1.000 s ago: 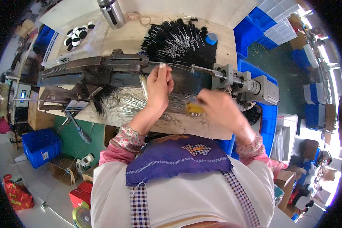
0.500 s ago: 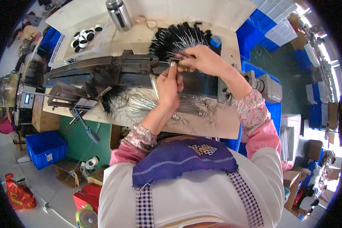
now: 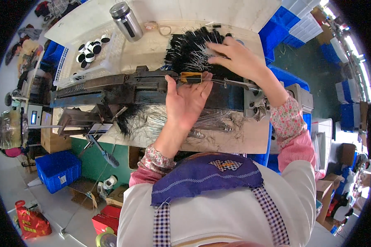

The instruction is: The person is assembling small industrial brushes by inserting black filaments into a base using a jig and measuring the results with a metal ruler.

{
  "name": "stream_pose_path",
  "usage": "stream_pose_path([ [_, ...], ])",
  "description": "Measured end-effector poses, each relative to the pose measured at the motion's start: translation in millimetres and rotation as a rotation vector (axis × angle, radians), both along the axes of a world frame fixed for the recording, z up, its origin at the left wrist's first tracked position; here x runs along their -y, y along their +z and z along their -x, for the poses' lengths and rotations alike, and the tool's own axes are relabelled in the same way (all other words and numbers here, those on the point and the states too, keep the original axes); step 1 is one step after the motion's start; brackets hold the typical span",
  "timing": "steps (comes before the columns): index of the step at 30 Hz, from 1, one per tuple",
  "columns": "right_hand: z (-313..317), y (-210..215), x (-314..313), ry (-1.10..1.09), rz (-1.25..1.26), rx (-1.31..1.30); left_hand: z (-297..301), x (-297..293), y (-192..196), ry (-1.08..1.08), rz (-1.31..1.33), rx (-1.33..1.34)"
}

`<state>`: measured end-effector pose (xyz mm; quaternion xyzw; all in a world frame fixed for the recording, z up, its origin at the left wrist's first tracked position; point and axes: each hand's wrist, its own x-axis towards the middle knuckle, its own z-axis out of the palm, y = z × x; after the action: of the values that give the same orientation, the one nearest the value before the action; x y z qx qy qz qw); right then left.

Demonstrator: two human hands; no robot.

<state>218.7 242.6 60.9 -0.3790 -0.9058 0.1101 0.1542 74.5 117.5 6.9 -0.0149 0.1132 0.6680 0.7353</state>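
My left hand (image 3: 186, 101) is palm up with fingers spread, its fingertips just below a brass-coloured block (image 3: 191, 77) on the long dark metal machine (image 3: 146, 82). Thin wire runs from that block's right side toward a spindle (image 3: 241, 84). My right hand (image 3: 241, 59) has its thumb and fingers apart, over the right side of a heap of black-bristled wire brushes (image 3: 189, 49). No brush shows in its fingers. Loose silvery wires (image 3: 160, 121) lie along the machine's near side, beside a tuft of black bristles (image 3: 127, 119).
A white plastic basket (image 3: 111, 61) holding several black-and-white rolls stands at the back left. Beside it is a steel flask (image 3: 127, 22). A metal motor housing (image 3: 297, 101) is at the machine's right end. A blue crate (image 3: 58, 172) sits on the floor at left.
My hands have separated from the brass block, where both were closed together. The right has moved up and right over the brushes; the left has opened out below the block.
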Motion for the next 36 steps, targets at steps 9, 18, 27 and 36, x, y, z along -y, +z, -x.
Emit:
stream_pose_path([
  [9,15,-9,39,0.152,0.105,-0.393,-3,16,-9,0.067,-0.093,-0.086],
  [18,29,-12,42,0.219,-0.042,-0.261,-8,21,-8,0.139,-0.093,-0.170],
  [27,21,-6,41,0.234,-0.155,-0.247,-1,14,-4,0.071,-0.110,-0.208],
  [36,10,0,37,0.261,-0.153,-0.191,2,14,-1,0.062,-0.068,-0.210],
])
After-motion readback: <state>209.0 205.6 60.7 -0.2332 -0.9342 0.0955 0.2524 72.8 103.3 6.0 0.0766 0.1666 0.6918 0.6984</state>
